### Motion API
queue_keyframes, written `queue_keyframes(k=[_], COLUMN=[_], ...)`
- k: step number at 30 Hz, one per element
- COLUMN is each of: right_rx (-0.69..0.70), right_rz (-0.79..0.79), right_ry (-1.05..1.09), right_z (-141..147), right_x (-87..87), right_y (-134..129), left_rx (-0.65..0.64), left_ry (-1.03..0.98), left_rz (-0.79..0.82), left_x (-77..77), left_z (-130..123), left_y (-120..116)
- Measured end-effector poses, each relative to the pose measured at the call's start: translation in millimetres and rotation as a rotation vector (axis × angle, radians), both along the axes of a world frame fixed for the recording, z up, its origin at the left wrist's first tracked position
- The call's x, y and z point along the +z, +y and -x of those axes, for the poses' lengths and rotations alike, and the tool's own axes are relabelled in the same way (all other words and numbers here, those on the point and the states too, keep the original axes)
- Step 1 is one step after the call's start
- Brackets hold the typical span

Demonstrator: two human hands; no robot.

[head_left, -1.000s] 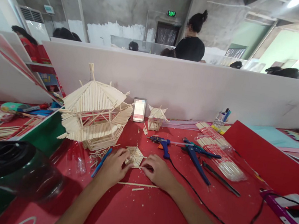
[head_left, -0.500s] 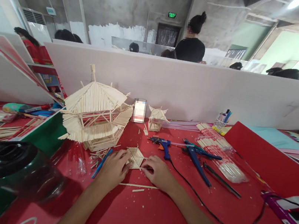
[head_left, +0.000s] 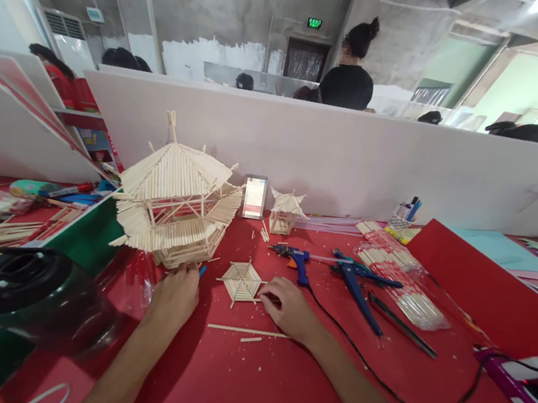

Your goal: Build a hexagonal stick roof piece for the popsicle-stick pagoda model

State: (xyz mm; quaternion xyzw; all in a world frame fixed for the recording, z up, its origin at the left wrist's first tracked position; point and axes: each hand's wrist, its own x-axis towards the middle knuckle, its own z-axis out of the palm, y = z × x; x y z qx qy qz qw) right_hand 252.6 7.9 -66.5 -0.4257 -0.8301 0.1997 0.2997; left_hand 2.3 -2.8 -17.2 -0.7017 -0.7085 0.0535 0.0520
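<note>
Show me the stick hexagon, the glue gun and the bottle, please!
Stick hexagon (head_left: 241, 282), head view: the middle of its web.
Glue gun (head_left: 299, 258), head view: its blue body.
Bottle (head_left: 55, 311), head view: its dark side.

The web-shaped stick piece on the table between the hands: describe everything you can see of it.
The web-shaped stick piece is roughly six-sided, made of thin, pale sticks that look like wood. Spokes spread from its middle, crossed by nested rings of sticks with narrow gaps between; some spoke ends jut past the outer ring. It appears to lie flat on the red tabletop. The right hand has its fingertips at the right edge, contact unclear; the left hand is apart from it.
</note>
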Motion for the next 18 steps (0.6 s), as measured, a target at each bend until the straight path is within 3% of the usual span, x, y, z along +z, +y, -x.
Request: queue_keyframes(k=[12, 18], right_rx=[-0.004, -0.042], right_rz=[-0.011, -0.006], right_ry=[0.025, 0.166], right_z=[0, 2], right_x=[1.9, 4.2], right_y=[-1, -3], left_rx=[-0.037, -0.257], left_ry=[-0.052, -0.284], left_rz=[-0.018, -0.138], left_x=[-1.6, -2.9], left_z=[-4, -13], left_y=[-2, 1])
